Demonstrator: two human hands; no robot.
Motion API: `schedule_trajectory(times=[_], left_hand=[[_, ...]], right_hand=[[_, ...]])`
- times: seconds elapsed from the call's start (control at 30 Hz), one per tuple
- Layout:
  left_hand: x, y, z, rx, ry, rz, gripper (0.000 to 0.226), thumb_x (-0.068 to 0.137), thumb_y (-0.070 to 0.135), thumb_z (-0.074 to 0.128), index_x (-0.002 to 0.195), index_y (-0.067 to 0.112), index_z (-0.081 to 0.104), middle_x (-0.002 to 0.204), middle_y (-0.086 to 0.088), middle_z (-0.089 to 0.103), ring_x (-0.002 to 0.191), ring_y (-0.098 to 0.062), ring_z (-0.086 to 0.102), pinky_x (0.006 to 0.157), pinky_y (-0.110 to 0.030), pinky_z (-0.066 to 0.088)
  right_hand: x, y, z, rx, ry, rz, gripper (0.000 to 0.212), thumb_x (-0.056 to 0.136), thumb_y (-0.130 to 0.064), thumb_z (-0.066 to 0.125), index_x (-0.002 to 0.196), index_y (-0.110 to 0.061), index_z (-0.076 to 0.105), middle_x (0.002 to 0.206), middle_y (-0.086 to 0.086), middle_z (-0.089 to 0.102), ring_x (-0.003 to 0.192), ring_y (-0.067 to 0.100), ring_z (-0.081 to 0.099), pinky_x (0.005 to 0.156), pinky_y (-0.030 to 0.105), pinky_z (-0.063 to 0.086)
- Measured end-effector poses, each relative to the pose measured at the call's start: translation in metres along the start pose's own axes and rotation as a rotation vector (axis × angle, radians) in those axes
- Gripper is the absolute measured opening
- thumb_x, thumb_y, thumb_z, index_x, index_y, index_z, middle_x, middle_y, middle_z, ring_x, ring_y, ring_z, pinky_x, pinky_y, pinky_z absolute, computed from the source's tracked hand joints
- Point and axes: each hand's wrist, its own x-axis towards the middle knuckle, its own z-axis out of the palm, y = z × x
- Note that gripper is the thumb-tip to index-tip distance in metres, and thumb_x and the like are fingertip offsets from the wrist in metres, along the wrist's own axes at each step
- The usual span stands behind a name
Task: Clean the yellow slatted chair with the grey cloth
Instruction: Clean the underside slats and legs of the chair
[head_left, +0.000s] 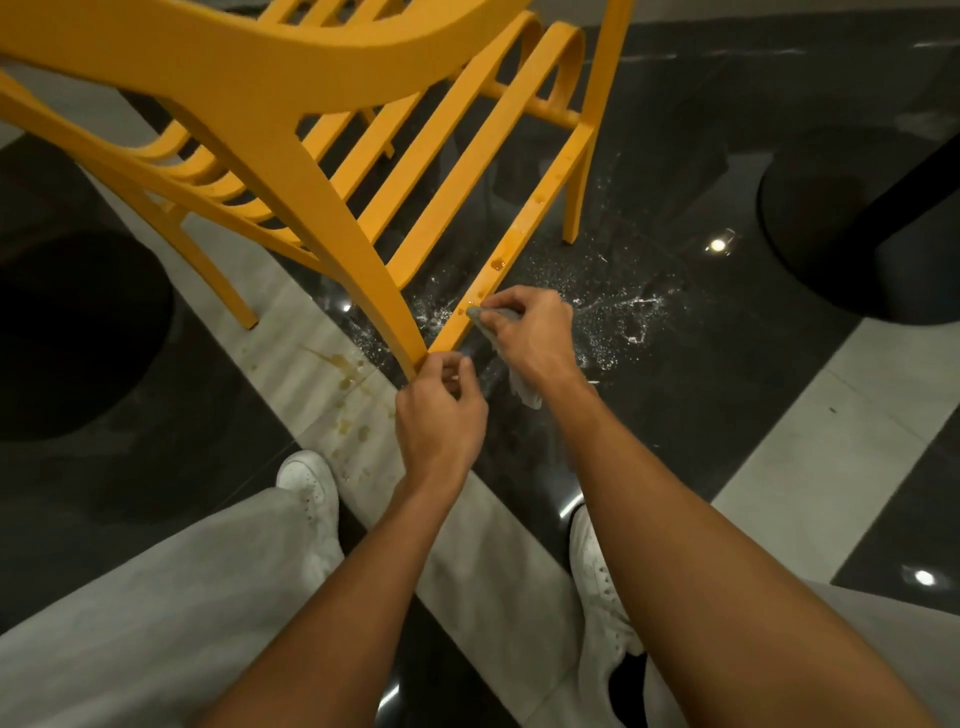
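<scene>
Nearest me, the left hand (441, 410) curls its fingers on the near corner of the yellow slatted chair (208, 57), seemingly to steady the tipped frame. Just beyond, the right hand (530, 338) is bunched around the grey cloth (496, 315), pressing its tip onto the side rail. Amber drops (497, 264) sit farther up that rail, probably next for wiping.

Floor (701, 415): glossy dark tiles, pale stripes. On it: yellow chair (291, 67), white splatter (613, 322), brown drips (348, 384), round black base (821, 234).
</scene>
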Motion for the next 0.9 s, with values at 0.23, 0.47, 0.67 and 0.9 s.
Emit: schedule_trajectory(times=[0.23,0.47,0.67,0.9], left_hand=[[0.000,-0.003,0.022,-0.094,0.033,0.038,0.037,0.106,0.030,0.058,0.141,0.019,0.059,0.133,0.002,0.069,0.121,-0.015,0.066,0.100,-0.040,0.059],[-0.004,0.005,0.032,0.007,-0.011,0.098,0.059,0.105,0.019,0.056,0.161,0.010,0.037,0.167,-0.004,0.036,0.155,-0.017,0.032,0.123,-0.026,0.031],[-0.001,0.012,0.042,0.289,-0.133,0.004,0.099,0.094,0.016,0.074,0.166,-0.001,0.008,0.176,-0.014,0.003,0.163,-0.029,0.001,0.133,-0.045,0.014],[0.001,0.009,0.049,0.359,-0.156,0.019,0.109,0.092,0.018,0.078,0.165,-0.004,-0.001,0.175,-0.015,-0.007,0.163,-0.029,-0.009,0.119,-0.024,-0.003]], right_hand=[[0.009,0.001,-0.016,0.066,-0.022,-0.021,0.009,0.095,-0.004,0.074,0.101,0.002,0.078,0.078,-0.010,0.066,0.061,-0.026,0.057,0.058,-0.004,0.040],[0.027,0.010,-0.006,-0.074,-0.034,-0.118,0.006,0.090,-0.017,0.081,0.094,-0.013,0.080,0.102,0.008,0.073,0.088,-0.003,0.065,0.066,-0.007,0.037],[0.043,0.017,0.018,-0.320,-0.066,-0.392,0.009,0.085,-0.015,0.086,0.092,-0.010,0.083,0.104,0.003,0.063,0.093,0.011,0.061,0.083,0.011,0.050],[0.057,0.022,0.024,-0.372,-0.105,-0.483,0.009,0.087,-0.009,0.080,0.091,-0.001,0.079,0.091,-0.003,0.057,0.082,0.003,0.058,0.076,0.031,0.055]])
